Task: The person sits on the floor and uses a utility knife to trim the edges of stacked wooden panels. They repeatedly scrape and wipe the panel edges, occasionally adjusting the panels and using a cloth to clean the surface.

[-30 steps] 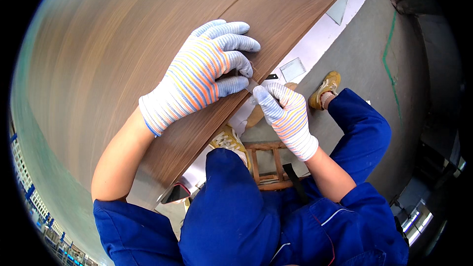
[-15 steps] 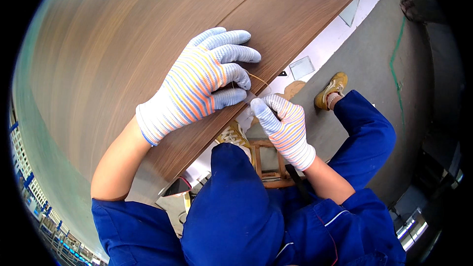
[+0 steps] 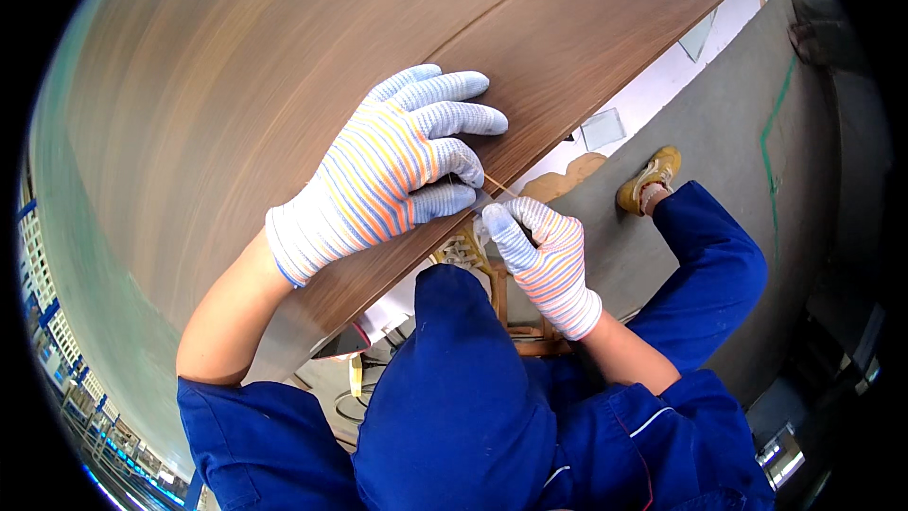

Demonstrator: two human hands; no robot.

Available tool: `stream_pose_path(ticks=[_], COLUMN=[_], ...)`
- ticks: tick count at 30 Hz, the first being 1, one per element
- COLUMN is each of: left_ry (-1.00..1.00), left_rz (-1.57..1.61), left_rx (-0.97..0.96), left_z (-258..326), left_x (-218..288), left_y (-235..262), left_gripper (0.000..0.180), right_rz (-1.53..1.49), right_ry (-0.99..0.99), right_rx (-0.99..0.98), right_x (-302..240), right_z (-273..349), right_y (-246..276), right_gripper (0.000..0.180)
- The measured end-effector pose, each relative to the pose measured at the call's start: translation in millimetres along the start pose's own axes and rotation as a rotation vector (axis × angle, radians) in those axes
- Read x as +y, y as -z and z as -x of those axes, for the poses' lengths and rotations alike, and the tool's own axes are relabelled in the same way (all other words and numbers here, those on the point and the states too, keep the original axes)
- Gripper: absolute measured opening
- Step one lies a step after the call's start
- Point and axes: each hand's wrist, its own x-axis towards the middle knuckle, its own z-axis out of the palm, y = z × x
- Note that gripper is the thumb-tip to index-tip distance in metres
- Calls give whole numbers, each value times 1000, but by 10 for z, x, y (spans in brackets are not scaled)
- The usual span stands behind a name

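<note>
A brown wood-grain panel [image 3: 312, 76] spreads in front of me. On its near edge rests my left hand [image 3: 378, 166], in a striped knit glove with pale-coated fingers. Its thumb and index finger pinch a small translucent piece [image 3: 483, 201], while the other fingers stretch over the panel. Just off the edge, my right hand [image 3: 541, 260], gloved alike, is closed in a pinch, its thumb tip close to that piece. A thin yellowish strand [image 3: 498, 185] runs between the index fingers and seems held at the right fingertips. The exact contact is hidden by the gloves.
Below the panel edge lie a white strip [image 3: 653, 85], a glass-like square [image 3: 602, 130] and a torn brown patch [image 3: 579, 170]. A wooden stool [image 3: 530, 331] stands beneath me. A dark flat object with a red edge [image 3: 345, 343] sits under the panel, near cables.
The strand has gone from a loose curve to a nearly straight line between my hands. My right hand has shifted slightly down, and the whole view has moved a little.
</note>
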Motion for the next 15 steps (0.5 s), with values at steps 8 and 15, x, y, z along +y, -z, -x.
stream_pose_path(ticks=[8,15], left_ry=[16,32], left_rz=[2,-22], left_rx=[25,15], left_z=[241,502], left_x=[45,95], left_y=[-75,-98], left_gripper=[18,19], right_rz=[-12,50], right_ry=[-16,18], right_rx=[-35,-53], right_x=[100,110], right_z=[129,234], right_y=[-157,-329], right_gripper=[20,27])
